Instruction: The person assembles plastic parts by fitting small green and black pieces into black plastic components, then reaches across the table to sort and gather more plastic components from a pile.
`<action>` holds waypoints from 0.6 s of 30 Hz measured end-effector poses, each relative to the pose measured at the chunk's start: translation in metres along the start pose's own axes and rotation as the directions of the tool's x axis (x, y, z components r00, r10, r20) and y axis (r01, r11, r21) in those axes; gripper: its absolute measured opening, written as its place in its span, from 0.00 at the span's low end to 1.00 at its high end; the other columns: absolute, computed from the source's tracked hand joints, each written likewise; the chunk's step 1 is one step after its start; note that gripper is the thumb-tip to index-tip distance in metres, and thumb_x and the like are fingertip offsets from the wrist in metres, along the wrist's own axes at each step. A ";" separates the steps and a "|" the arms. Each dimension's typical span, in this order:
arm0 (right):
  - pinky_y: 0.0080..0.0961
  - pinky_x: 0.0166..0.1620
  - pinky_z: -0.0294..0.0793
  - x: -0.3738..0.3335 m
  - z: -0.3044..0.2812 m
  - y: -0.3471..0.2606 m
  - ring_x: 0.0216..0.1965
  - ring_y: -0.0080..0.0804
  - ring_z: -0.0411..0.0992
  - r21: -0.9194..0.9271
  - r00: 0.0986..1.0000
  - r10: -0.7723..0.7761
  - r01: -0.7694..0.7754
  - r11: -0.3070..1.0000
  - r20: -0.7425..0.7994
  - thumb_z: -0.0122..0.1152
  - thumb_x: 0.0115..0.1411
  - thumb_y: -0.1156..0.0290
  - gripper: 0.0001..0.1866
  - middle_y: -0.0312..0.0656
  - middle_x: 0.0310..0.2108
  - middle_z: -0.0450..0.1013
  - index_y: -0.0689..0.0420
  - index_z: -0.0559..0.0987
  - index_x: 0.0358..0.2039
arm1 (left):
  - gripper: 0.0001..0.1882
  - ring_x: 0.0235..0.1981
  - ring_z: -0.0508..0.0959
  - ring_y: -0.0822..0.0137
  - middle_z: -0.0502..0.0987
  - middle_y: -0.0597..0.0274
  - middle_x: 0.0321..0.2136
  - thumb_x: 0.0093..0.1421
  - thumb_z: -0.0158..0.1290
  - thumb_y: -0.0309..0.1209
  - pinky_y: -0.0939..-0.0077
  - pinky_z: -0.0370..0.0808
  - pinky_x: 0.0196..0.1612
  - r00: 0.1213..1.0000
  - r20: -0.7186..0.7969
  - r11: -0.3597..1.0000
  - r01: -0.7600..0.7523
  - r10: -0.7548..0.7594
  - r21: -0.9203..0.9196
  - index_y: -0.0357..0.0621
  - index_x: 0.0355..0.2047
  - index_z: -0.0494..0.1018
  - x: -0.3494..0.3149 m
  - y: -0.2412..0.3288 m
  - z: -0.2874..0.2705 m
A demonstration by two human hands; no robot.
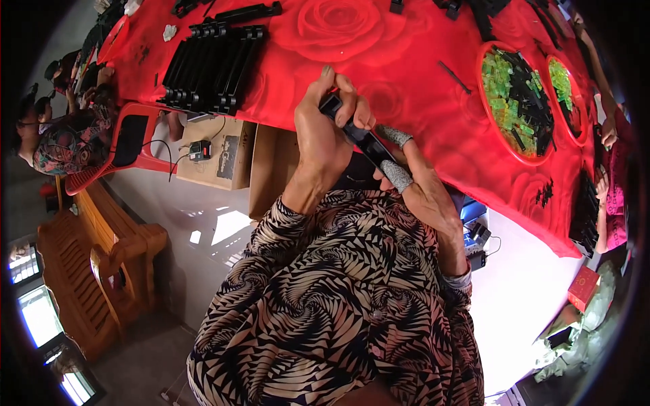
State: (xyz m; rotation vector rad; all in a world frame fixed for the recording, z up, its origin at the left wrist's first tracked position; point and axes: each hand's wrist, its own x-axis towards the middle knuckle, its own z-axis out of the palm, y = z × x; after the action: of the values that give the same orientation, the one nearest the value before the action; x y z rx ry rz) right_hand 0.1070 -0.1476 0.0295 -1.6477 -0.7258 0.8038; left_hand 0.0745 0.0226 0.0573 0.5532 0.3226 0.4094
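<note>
The left hand (319, 128)'s fingers (363, 114) curl closed around one end of a black part (367, 143) — the right hand (426, 193)'s fingers, two in grey wraps (397, 176), pinch its other end. Beyond the fingers spreads the red-covered worktop (406, 64).

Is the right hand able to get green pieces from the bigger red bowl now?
Probably yes: nothing seems to block the right hand from the green pieces in that bowl, though it might first release the black part.
</note>
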 end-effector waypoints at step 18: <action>0.50 0.30 0.67 0.007 0.016 0.006 0.29 0.61 0.72 -0.335 0.941 -0.124 0.011 0.942 -0.316 0.60 0.56 0.66 0.21 0.60 0.23 0.72 0.62 0.71 0.48 | 0.20 0.10 0.66 0.63 0.57 0.62 0.10 0.67 0.38 0.40 0.72 0.63 0.19 0.982 0.102 0.977 -0.171 0.158 0.130 0.39 0.24 0.64 -0.023 -0.009 0.010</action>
State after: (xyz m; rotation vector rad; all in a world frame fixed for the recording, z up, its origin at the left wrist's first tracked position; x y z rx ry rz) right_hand 0.0980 -0.1340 0.0200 -1.9852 -0.6955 0.3458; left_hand 0.0614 0.0010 0.0639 0.7351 0.2184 0.5231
